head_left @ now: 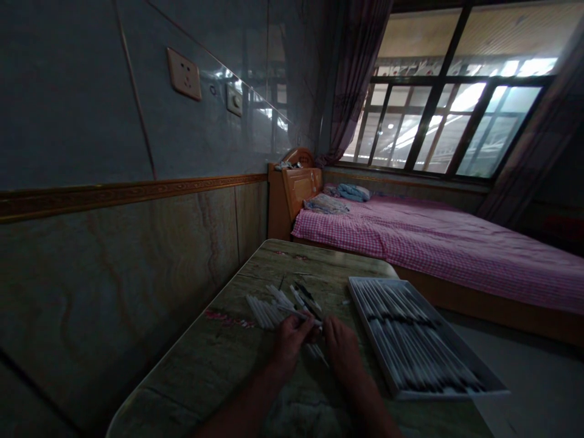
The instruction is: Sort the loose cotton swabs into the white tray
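My left hand (289,344) is closed around a slim white pen (296,312), which points up and left from the fingers. My right hand (341,348) meets it at the pen's other end, fingers bent and closed there; the exact grip is partly hidden. Loose white tubes (261,312) lie in a row just beyond my left hand. Among more tubes past the fingertips are thin black pieces (308,294), too blurred to name. Another few white sticks (317,353) lie on the table between my wrists.
A shallow white tray (438,395) filled with rows of black-and-white pens (410,340) sits at the right, overhanging the edge of the marble-patterned table (182,377). Beyond are a bed (410,225) with a pink checked cover and a wooden headboard (296,188). A tiled wall (191,249) runs along the left.
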Demonstrator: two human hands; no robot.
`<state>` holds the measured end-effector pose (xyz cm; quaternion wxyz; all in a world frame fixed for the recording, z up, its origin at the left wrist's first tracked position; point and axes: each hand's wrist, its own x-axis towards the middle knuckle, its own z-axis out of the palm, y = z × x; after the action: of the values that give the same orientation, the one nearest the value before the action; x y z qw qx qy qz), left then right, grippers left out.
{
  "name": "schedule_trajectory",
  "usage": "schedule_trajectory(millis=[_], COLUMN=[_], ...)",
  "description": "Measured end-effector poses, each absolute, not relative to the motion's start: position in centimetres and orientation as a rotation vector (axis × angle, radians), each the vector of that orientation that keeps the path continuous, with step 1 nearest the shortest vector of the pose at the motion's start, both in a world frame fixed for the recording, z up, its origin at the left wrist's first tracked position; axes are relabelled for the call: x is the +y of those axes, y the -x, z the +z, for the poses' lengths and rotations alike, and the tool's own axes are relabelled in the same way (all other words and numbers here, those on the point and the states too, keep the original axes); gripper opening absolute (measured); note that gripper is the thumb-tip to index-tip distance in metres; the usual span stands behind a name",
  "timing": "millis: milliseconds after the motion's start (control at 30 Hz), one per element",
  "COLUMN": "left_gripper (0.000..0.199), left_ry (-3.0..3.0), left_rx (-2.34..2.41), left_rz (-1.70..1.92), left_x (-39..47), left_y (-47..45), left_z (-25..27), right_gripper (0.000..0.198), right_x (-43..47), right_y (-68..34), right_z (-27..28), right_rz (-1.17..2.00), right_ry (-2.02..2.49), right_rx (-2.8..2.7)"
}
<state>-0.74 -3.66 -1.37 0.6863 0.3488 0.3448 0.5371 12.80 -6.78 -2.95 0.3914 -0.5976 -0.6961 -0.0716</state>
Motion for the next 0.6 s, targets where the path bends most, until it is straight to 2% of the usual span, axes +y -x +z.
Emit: schedule_trajectory(millis=[233, 467, 600], left_gripper=[0.047, 0.047, 0.048], left_ry=[-0.75, -0.772, -0.771], left_rx=[0.781, 0.805, 0.806], left_rz=[1.214, 1.187, 1.19], left_x=[-3.3, -3.5, -3.4], left_y=[0.9, 0.7, 0.8], left_z=[-1.5, -1.2, -1.1], right_gripper=[0.03, 0.036, 0.028], right_x=[-6.9, -6.9, -7.1], right_y=[-12.6, -12.8, -12.6], right_z=[-2.4, -2.2, -2.0], right_rz=[0.045, 0.017, 0.12], right_ry=[1.623, 1.614, 1.607], right_rx=[-1.73, -1.817, -1.699])
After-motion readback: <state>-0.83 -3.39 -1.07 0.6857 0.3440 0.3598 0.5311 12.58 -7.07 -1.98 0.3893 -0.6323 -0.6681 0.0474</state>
